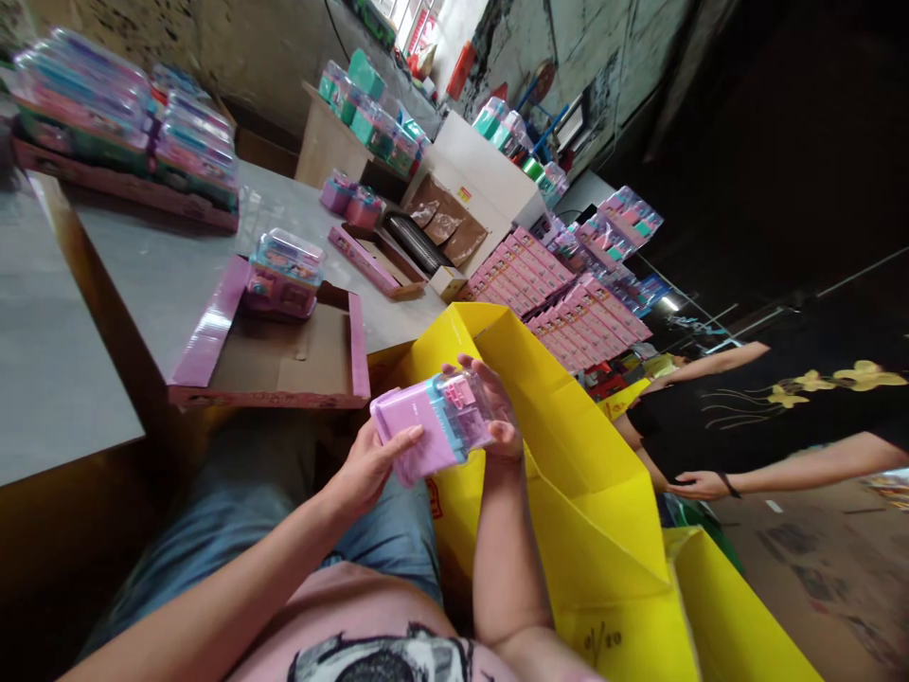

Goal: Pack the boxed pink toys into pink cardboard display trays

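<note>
Both of my hands hold one small pink toy box [430, 431] with a clear plastic end and a blue band, above my lap. My left hand [369, 464] grips its pink end with the thumb across the top. My right hand [493, 407] wraps round the clear end, fingers curled over it. Just right of the box stands an open yellow carton [568, 445]. On the grey table [163, 265] ahead lies a pink cardboard tray [276, 355] with a similar packed toy [284, 270] in its far corner.
More packed toys are stacked at the table's far left [128, 123] and on a back bench [369, 109]. Rows of pink boxes [561, 294] lie to the right. Another person in black [767, 417] reaches down at the right. A second yellow carton [731, 616] stands lower right.
</note>
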The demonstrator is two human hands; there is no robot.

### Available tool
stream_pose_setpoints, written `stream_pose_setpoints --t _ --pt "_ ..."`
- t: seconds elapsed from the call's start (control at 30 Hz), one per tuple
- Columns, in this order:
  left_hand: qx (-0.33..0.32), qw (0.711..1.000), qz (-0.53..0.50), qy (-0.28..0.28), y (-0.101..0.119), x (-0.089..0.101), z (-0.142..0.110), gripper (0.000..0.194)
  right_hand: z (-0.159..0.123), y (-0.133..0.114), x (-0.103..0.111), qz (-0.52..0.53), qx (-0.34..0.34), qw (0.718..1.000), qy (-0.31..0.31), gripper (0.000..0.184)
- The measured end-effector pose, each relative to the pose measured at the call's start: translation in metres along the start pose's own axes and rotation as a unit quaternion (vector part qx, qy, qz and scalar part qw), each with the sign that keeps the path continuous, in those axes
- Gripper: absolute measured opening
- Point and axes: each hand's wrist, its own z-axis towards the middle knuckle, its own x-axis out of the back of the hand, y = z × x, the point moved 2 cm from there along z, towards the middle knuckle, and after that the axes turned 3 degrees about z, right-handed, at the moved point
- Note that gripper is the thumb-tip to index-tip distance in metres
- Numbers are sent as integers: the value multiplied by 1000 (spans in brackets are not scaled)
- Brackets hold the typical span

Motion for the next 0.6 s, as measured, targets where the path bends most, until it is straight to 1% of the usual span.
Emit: stream_pose_setpoints --t 0.07,0.1,0.2,0.23,0.27,0.3,0.37,0.4,0.47,0.5,0.53,0.57,0.6 --pt "15 1000 -15 -13 -1 3 2 77 1 -7 -6 -48 -8 999 -9 77" --pt "24 999 -21 -10 -2 4 3 71 1 -10 -9 -63 -4 998 -16 76" --pt "67 996 -54 35 0 8 4 58 4 -17 -17 -86 29 995 -48 75" --pt "98 992 -73 30 1 7 3 56 5 -18 -19 -82 35 994 -60 79" --pt "136 986 -96 5 2 5 1 55 6 -18 -21 -70 35 994 -71 84" --pt "176 976 -120 -37 3 3 -1 56 8 -17 -23 -48 30 995 -79 90" --pt "246 947 -156 -138 4 -4 -8 56 11 -14 -27 9 13 997 -78 100" --pt "271 932 -166 -173 4 -6 -11 54 11 -12 -29 33 -1 997 -74 106" --pt "302 914 -177 -204 2 -8 -16 50 11 -6 -32 64 -44 994 -82 114" --pt "317 907 -175 -213 0 -9 -17 51 10 -3 -32 72 -57 992 -91 115" --pt "329 903 -165 -222 -1 -9 -17 52 9 0 -32 76 -60 990 -100 112" --pt "332 904 -147 -226 -2 -8 -16 53 8 1 -30 72 -50 991 -103 104" --pt "322 913 -121 -219 -3 -6 -14 53 7 2 -27 63 -34 993 -97 93"
